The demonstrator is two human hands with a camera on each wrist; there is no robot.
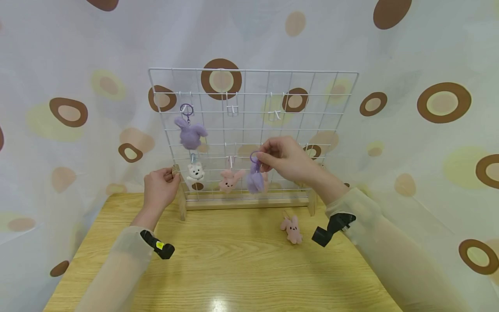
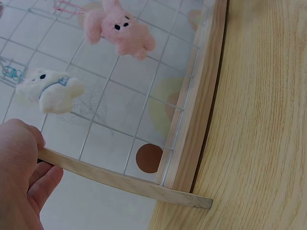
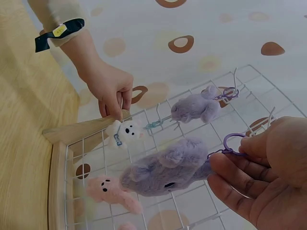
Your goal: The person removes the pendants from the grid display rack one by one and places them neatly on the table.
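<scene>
In front of the wire rack point(image 1: 253, 70), the right hand point(image 1: 288, 160) pinches a purple plush keychain point(image 1: 255, 180), while the left hand point(image 1: 160, 187) holds the rack's left wooden support point(image 2: 124, 183).

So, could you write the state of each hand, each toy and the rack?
Rack: standing on table
Left hand: grips left post
Right hand: pinches purple ring
Held purple toy: dangles by that ring
Other purple toy: hung on rack
Bear: hung on rack
Left pink toy: hung on rack
Middle pink toy: mostly hidden behind held toy
Right pink toy: lying on table
</scene>
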